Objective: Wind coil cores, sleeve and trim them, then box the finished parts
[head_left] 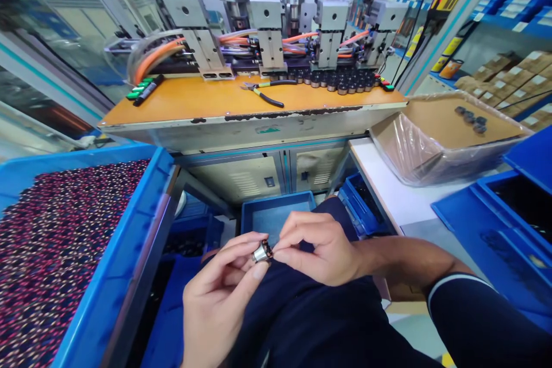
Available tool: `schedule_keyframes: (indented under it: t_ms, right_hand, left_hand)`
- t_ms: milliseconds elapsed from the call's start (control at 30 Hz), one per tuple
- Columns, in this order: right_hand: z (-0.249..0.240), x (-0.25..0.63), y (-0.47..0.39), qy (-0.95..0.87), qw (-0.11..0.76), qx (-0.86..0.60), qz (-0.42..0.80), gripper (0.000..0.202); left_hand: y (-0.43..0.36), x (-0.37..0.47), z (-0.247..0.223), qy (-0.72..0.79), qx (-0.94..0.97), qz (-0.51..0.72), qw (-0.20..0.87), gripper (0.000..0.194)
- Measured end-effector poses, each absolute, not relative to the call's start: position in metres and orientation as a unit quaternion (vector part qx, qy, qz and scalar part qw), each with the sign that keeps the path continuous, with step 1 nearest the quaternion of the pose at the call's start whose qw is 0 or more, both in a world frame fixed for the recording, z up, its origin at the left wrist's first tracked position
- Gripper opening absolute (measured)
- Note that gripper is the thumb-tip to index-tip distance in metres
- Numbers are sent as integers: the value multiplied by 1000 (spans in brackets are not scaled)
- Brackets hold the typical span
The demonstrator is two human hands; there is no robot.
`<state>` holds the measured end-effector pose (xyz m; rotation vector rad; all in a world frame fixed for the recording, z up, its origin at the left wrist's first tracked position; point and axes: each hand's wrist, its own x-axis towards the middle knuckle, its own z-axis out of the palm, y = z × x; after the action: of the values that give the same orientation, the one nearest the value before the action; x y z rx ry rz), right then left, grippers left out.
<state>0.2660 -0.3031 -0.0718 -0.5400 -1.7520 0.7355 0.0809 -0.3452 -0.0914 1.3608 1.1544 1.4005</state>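
Between the thumb and fingers of my left hand [226, 293] is a small silver cylindrical part [261, 252] with dark and copper-coloured windings at its right end. My right hand [321, 247] is pinched at that wound end, thumb against forefinger. Whatever lies between those fingertips is too small to make out. Both hands are above my lap, in front of a blue tray [278, 202].
A blue bin [107, 259] full of wound parts stands at left. Ahead, an orange bench [172, 104] bears pliers [269, 96], markers [149, 90], dark round parts [340, 81] and metal fixtures [266, 29]. A plastic-lined carton [448, 152] is at right.
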Motion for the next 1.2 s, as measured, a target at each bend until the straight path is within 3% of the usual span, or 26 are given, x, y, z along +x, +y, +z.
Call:
schedule_keyframes:
  t_ms: [167, 267, 400, 500, 600, 700, 800, 900, 967, 1067, 1133, 1200]
  right_hand:
    - [-61, 300, -296, -739, 496, -307, 338, 13]
    - [-45, 312, -287, -830, 469, -261, 153, 11]
    - [-29, 299, -276, -905, 378, -59, -186, 17]
    - [-29, 288, -270, -914, 325, -17, -240, 15]
    - [-36, 283, -272, -944, 293, -84, -125, 25]
    - [-40, 282, -279, -932, 291, -173, 133, 27]
    - [-34, 283, -278, -862, 199, -232, 405, 21]
    - [-21, 282, -252, -820, 122, -274, 488, 17]
    - [-9, 280, -218, -846, 189, -318, 384, 17]
    - [11, 274, -148, -859, 281, -419, 87, 24]
    - [21, 269, -100, -854, 222, -469, -47, 38]
    - [26, 265, -61, -850, 172, -492, -76, 47]
  left_hand:
    - [-344, 76, -81, 458, 629, 557, 289, 22]
    - [-340, 72, -76, 443, 728, 487, 193, 24]
    - [-334, 72, -73, 395, 805, 428, 114, 20]
    - [-335, 73, -71, 386, 808, 430, 118, 19]
    - [-339, 71, -71, 404, 785, 443, 159, 20]
    - [-343, 68, -72, 408, 756, 472, 198, 23]
    - [-344, 66, -74, 395, 743, 496, 215, 25]
    - [-342, 65, -76, 400, 733, 501, 225, 27]
    - [-340, 63, -77, 411, 720, 511, 227, 27]
    - [-339, 61, -79, 430, 689, 538, 226, 25]
    - [-340, 59, -80, 442, 669, 554, 226, 24]
    - [-342, 56, -80, 457, 651, 563, 225, 23]
